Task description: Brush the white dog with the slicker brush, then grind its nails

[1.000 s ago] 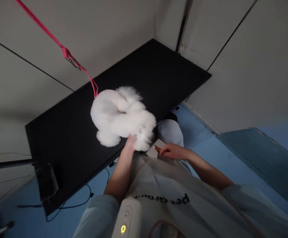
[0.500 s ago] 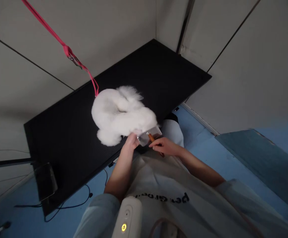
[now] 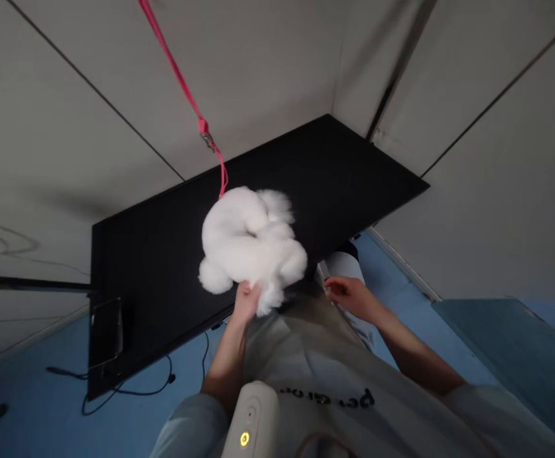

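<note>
While the apron [image 3: 301,356] reads "Groo", left fingers [image 3: 250,292] pinch white fur [image 3: 246,245], right fingers [image 3: 337,284] a brush [image 3: 323,271].

Fluffy fur [image 3: 232,251], matt tabletop [image 3: 344,172], pink cloth leash [image 3: 177,73], metal clasp [image 3: 207,139]

Grey wall panels [image 3: 277,70] with dark diagonal seams border the black rectangular surface [image 3: 354,165]. Floor [image 3: 34,420]: blue. A teal flat panel [image 3: 511,350] is positioned at right. Dark cables [image 3: 148,393] lie below the surface's left end. Lighting: dim.
</note>
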`<state>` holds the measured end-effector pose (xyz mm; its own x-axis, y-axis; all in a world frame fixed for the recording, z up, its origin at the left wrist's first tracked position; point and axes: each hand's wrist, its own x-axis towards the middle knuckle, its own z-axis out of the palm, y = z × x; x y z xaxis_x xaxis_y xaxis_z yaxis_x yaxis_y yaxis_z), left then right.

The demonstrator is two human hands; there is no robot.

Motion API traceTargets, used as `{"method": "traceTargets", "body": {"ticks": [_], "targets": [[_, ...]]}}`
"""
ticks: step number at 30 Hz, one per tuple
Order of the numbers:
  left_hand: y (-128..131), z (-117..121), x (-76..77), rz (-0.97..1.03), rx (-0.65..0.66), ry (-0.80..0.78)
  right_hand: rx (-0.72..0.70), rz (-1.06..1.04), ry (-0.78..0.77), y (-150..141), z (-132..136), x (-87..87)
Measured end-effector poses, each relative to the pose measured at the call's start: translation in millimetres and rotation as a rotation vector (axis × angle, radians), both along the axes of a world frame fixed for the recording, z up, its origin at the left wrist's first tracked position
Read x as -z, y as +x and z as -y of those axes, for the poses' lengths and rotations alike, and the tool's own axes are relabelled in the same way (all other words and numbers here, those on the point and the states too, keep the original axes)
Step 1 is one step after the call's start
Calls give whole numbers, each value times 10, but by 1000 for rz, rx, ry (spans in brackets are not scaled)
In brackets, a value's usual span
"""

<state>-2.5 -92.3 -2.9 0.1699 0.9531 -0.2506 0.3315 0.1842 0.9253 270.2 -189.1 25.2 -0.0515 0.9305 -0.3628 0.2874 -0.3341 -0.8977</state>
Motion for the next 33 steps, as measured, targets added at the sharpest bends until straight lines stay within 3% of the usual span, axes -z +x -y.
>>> {"method": "traceTargets", "body": {"ticks": [4, 9, 11, 14, 16, 19, 20, 24, 28, 29, 33], "targets": [[-230, 25, -176, -75, -169, 246, -60, 1, 70, -240, -309, -187], [-140, -119, -34, -28, -362, 306, -209, -160, 149, -714, -943, -330], [-85, -171, 63, 33, -380, 282, -24, -158, 253, -793, -1202, -339], [-33, -237, 160, 180, -361, 180, 384, -110, 412, -773, -1398, -338], [-16, -269, 193, 238, -398, 144, 391, -116, 415, -741, -1396, -327], [-2, -280, 244, 232, -437, 153, 78, -104, 299, -729, -1344, -300], [4, -272, 271, 231, -434, 164, 55, -92, 293, -727, -1339, -295], [62, -191, 403, 237, -386, 185, 332, -43, 418, -697, -1340, -310], [150, -100, 480, 198, -357, 207, 28, 1, 250, -686, -1256, -310], [170, -88, 491, 196, -373, 211, 20, 8, 231, -684, -1228, -308], [224, -77, 545, 185, -416, 215, 336, 33, 372, -678, -1127, -316]]}}
